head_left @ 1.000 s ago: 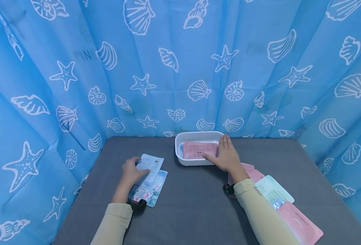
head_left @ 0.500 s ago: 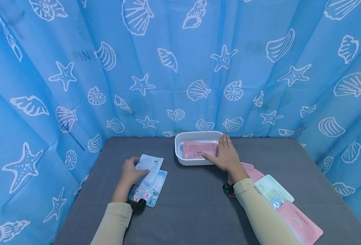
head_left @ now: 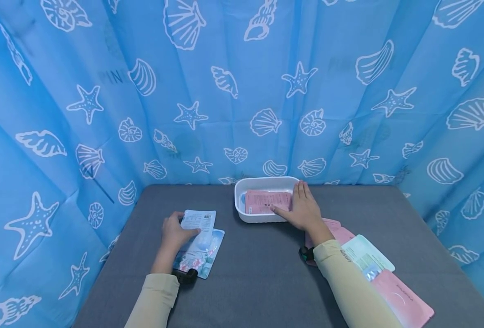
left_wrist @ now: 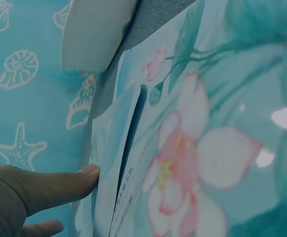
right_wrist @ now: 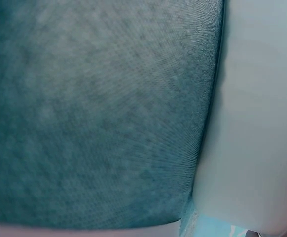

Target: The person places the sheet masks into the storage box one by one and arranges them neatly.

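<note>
My left hand pinches a pale blue face mask packet, thumb on its right edge and fingers at its left. That packet overlaps a flower-printed face mask packet lying on the table. In the left wrist view, the thumb presses against the raised edge of the pale packet, close to the big pink flower. My right hand rests with straight fingers along the right end of a white plastic basket, thumb reaching inside. A pink packet lies in the basket, over something light blue. The right wrist view shows only basket wall and tablecloth.
Around and beyond my right forearm lie more packets: a pink one partly hidden by the wrist, a mint green one, and another pink one. A blue shell-patterned curtain hangs behind the grey table.
The pale blue packet has turned slightly anticlockwise and shifted a little left over the flower-printed one, with my left hand on it. My right hand and the basket have stayed in place.
</note>
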The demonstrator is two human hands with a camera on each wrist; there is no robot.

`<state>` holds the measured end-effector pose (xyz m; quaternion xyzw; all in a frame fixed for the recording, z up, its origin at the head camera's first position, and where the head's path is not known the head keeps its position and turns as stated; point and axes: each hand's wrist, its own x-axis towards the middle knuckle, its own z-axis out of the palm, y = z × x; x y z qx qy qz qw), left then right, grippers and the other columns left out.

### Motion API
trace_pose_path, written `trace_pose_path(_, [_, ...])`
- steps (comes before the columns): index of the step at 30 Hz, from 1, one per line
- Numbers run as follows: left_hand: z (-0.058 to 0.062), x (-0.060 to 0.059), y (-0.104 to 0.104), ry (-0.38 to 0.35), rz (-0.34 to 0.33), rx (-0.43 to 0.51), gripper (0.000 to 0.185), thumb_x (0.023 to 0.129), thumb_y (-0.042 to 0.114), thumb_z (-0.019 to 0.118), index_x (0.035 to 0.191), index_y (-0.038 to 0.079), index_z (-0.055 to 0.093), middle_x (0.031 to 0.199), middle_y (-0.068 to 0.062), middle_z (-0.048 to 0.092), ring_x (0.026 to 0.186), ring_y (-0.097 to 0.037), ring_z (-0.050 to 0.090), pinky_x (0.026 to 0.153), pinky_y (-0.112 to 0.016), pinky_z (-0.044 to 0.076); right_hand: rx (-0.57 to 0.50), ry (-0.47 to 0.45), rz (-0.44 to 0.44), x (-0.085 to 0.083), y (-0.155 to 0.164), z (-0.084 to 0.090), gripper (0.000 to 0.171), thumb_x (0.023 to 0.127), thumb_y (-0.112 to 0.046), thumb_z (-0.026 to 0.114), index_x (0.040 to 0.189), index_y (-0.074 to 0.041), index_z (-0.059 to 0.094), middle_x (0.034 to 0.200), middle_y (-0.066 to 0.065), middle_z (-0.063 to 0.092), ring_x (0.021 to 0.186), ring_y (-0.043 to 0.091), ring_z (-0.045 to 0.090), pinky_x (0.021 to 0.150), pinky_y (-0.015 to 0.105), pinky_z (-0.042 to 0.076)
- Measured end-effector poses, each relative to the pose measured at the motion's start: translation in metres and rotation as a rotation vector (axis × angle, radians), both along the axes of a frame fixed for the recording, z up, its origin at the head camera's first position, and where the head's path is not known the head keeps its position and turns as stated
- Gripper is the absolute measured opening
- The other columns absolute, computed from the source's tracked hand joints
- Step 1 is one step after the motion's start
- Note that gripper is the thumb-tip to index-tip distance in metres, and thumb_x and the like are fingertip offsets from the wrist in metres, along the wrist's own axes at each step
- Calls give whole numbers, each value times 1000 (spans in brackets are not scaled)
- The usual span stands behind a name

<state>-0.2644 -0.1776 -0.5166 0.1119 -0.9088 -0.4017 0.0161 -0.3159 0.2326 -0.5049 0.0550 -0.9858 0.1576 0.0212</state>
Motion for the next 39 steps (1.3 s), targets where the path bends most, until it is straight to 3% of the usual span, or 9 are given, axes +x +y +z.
trace_pose_path(11, [0, 4, 3, 5, 6, 9, 66, 89, 18, 86, 142, -4, 55, 142, -31, 55, 130, -50, 55, 103, -62, 52, -4, 0, 3, 0, 0, -3, 129, 90, -84, 53, 167, 8, 5, 177, 26, -2, 166, 43, -2, 133, 58, 13])
trace_pose_path(19, [-3, 6, 2, -12, 20, 24, 62, 89, 21, 86, 139, -5, 60, 144, -31, 51, 132, -48, 50, 106, -62, 48, 4, -16, 0, -1, 1, 0, 128, 91, -85, 52, 167, 7, 4, 177, 25, -4, 166, 42, -3, 133, 58, 14])
trace_pose_path(26, [-1, 8, 2, 36, 32, 80, 67, 86, 19, 87, 140, -8, 60, 142, -30, 47, 131, -47, 48, 108, -62, 47, 2, -15, -5, 2, 0, 2, 131, 89, -88, 49, 167, 8, 4, 177, 26, -3, 166, 43, -3, 133, 59, 13])
trace_pose_path(35, [3, 12, 4, 107, 31, 118, 62, 87, 18, 87, 141, -3, 64, 144, -29, 59, 134, -47, 56, 107, -61, 51, -5, -5, -6, 3, -2, 2, 132, 88, -89, 49, 167, 7, 5, 177, 26, -2, 166, 43, -1, 133, 59, 13])
trace_pose_path(39, [10, 13, 8, 154, 38, 148, 56, 88, 17, 87, 137, -1, 68, 132, -26, 66, 119, -41, 65, 96, -54, 58, -6, -11, -4, 2, -1, 2, 132, 89, -88, 49, 167, 8, 4, 177, 26, -2, 166, 43, -2, 133, 59, 13])
